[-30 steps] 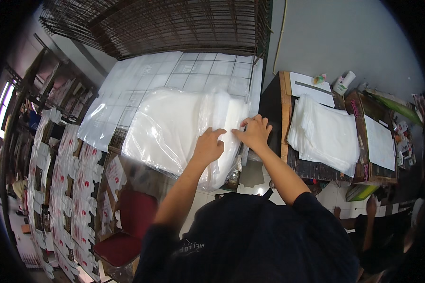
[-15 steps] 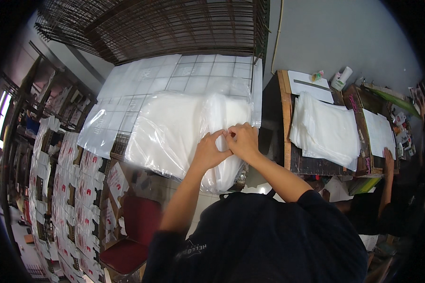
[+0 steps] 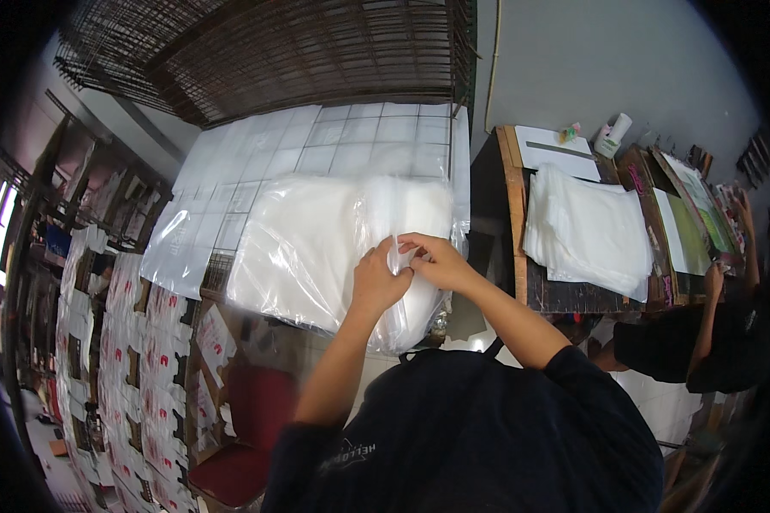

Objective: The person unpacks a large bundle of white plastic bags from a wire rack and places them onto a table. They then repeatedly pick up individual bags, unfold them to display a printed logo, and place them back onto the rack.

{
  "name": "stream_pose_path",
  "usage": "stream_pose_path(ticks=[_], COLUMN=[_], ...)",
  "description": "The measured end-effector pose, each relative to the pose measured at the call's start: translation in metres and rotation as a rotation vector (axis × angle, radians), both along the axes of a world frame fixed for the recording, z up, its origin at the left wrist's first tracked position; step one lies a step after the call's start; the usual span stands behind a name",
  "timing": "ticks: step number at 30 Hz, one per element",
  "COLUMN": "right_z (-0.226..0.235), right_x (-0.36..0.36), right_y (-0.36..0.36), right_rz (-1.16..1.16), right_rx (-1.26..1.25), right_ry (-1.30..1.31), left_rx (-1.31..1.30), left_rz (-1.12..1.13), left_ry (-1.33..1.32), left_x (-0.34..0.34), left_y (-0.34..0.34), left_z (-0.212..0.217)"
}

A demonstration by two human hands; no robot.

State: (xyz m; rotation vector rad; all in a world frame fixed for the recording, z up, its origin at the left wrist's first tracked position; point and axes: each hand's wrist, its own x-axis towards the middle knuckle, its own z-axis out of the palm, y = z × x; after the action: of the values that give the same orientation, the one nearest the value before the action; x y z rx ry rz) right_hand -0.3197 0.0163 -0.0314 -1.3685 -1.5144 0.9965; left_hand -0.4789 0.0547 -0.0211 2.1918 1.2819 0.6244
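Observation:
A big clear plastic bag (image 3: 308, 248) stuffed with white sheets lies on a plastic-covered grid table (image 3: 334, 141) in front of me. My left hand (image 3: 376, 278) and my right hand (image 3: 436, 261) meet at the bag's right end, both pinching a gathered fold of its clear plastic (image 3: 396, 256). The fingertips of the two hands touch each other there. The bag's near right corner hangs over the table edge.
A wooden bench to the right holds a stack of white sheets (image 3: 586, 231), a white board (image 3: 552, 145) and a tape roll (image 3: 612, 137). Another person in black (image 3: 701, 333) works at the far right. A red chair (image 3: 248, 410) and printed cartons (image 3: 128, 342) stand at the left.
My hands drew together from resting apart on the bag's right end and now pinch its plastic. The view has tilted slightly.

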Motion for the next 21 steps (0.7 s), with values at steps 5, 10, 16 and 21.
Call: stream_pose_path(ticks=[5,10,16,21], right_z=[-0.010,-0.018,-0.003,-0.005], right_x=[0.007,0.010,0.045,0.083], right_y=[0.000,-0.002,-0.014,-0.024], right_rz=[0.080,0.118,-0.018,-0.201], right_rx=[0.031,0.114,0.136,0.223], right_ry=[0.120,0.099,0.205,0.300], left_rx=[-0.111,-0.072,-0.519,-0.333], left_rz=[0.044,0.022,-0.043,-0.227], left_ry=[-0.075,-0.218,-0.407,-0.033], left_x=[0.003,0.008,-0.008,-0.017], left_y=[0.000,-0.005,0.026,0.026], left_z=[0.011,0.010,0.046,0.180])
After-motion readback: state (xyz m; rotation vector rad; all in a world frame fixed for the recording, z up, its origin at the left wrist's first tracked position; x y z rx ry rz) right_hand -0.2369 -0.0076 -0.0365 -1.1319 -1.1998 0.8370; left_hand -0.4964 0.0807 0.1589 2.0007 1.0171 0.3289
